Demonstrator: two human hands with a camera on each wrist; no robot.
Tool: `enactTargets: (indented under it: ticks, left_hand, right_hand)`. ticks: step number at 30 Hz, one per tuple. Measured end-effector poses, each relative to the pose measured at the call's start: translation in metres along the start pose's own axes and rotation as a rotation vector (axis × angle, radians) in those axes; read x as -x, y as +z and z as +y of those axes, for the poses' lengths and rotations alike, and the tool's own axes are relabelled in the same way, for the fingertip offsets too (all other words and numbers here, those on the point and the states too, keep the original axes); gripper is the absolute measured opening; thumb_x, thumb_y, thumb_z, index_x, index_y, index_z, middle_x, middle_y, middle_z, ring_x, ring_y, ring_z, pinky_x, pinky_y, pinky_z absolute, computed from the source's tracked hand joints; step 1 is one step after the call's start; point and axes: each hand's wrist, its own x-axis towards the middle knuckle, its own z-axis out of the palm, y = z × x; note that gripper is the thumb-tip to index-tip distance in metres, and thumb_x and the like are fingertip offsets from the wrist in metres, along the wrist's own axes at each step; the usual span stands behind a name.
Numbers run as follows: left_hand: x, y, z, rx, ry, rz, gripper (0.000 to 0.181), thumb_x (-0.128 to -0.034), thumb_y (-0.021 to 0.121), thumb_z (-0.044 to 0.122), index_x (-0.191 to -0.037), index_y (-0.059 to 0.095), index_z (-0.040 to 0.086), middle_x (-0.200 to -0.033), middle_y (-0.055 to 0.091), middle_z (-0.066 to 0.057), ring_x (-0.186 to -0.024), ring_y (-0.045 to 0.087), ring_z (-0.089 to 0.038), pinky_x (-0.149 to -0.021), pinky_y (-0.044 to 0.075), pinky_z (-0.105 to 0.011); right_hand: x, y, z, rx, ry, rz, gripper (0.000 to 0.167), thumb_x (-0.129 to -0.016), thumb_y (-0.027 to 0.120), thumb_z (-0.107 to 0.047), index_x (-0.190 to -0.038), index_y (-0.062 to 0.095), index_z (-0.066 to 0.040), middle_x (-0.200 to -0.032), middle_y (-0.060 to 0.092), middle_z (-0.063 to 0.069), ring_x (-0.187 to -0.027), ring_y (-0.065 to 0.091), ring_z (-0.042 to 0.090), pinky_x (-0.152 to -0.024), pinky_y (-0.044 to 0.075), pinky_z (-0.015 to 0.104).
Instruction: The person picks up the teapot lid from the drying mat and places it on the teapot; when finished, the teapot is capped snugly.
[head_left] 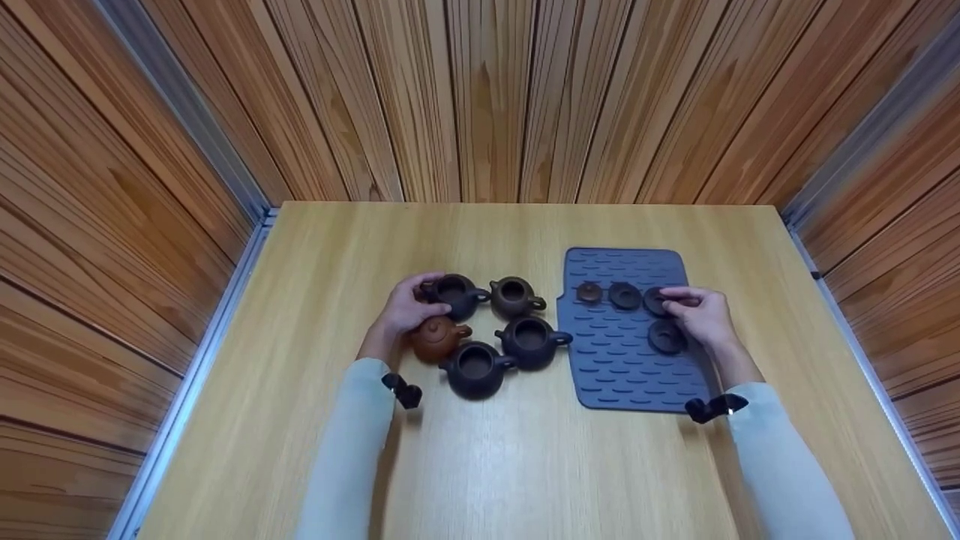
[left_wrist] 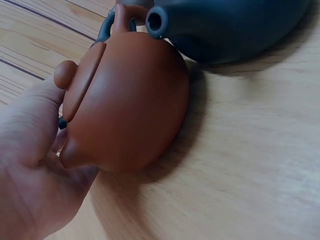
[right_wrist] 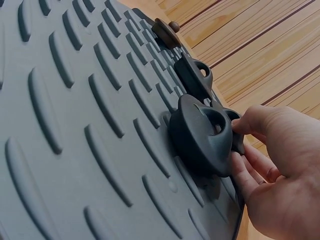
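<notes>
My left hand (head_left: 411, 306) has its fingers and thumb around the spout side of a dark lidless teapot (head_left: 455, 295) at the back left of the group. Just in front of it stands a reddish-brown teapot (head_left: 436, 340) with its lid on, large in the left wrist view (left_wrist: 130, 100). Over the grey mat, my right hand (head_left: 699, 315) pinches a dark lid (head_left: 655, 301) at the right end of a row of lids. Another dark lid (head_left: 666, 337) lies nearer, in front of the pinched one; the right wrist view shows its looped knob (right_wrist: 202, 135).
Three more lidless teapots stand nearby: a brown one (head_left: 513, 297), a dark one (head_left: 531, 343) and a dark one in front (head_left: 476, 370). The grey mat (head_left: 622, 375) also bears a small brown lid (head_left: 589, 292) and a dark lid (head_left: 624, 295). Wooden walls surround the table (head_left: 480, 465).
</notes>
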Motion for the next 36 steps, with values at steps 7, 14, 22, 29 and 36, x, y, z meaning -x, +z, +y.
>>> enactTargets:
  ticks: [7,14,22,29,36]
  left_hand:
    - [0.0,0.001,0.0,-0.018,0.021,-0.01,0.06,-0.0963,0.084,-0.001,-0.154,0.066,0.003,-0.157,0.064,-0.024,-0.145,0.06,-0.039,-0.127,0.045,-0.05]
    - [0.0,0.001,0.001,-0.01,0.004,0.002,0.061,-0.0957,0.084,-0.002,-0.153,0.066,0.003,-0.158,0.064,-0.023,-0.147,0.06,-0.04,-0.129,0.044,-0.051]
    - [-0.001,-0.002,0.004,-0.025,-0.014,-0.001,0.061,-0.097,0.084,0.001,-0.154,0.065,0.005,-0.159,0.064,-0.021,-0.148,0.059,-0.039,-0.131,0.043,-0.051]
    - [0.0,-0.004,0.003,-0.015,-0.022,-0.009,0.06,-0.0974,0.084,0.001,-0.155,0.065,0.006,-0.158,0.064,-0.021,-0.144,0.06,-0.039,-0.128,0.045,-0.051]
    - [0.0,-0.003,0.002,-0.013,-0.007,-0.012,0.06,-0.0975,0.083,0.001,-0.155,0.065,0.005,-0.158,0.064,-0.022,-0.145,0.059,-0.039,-0.128,0.044,-0.049]
  right_hand:
    - [0.001,-0.004,-0.004,-0.024,-0.024,0.019,0.038,-0.105,0.076,-0.007,-0.139,0.073,0.009,-0.096,0.077,-0.026,-0.09,0.069,-0.011,-0.079,0.057,0.009]
    - [-0.002,-0.008,-0.016,0.024,-0.029,0.016,0.038,-0.107,0.075,-0.012,-0.142,0.074,0.004,-0.119,0.08,-0.007,-0.094,0.067,-0.015,-0.085,0.056,0.007]
    - [-0.008,-0.003,-0.028,0.051,-0.059,-0.002,0.037,-0.108,0.075,-0.012,-0.141,0.075,0.003,-0.117,0.082,-0.007,-0.093,0.067,-0.014,-0.084,0.055,0.007]
    - [-0.011,0.005,-0.05,0.063,-0.063,-0.008,0.034,-0.109,0.074,-0.014,-0.14,0.077,-0.002,-0.121,0.081,-0.007,-0.102,0.066,-0.008,-0.087,0.054,0.008]
    - [-0.018,0.02,-0.069,0.069,-0.1,-0.006,0.033,-0.106,0.076,-0.012,-0.137,0.079,0.0,-0.132,0.081,0.012,-0.097,0.067,-0.008,-0.084,0.055,0.01]
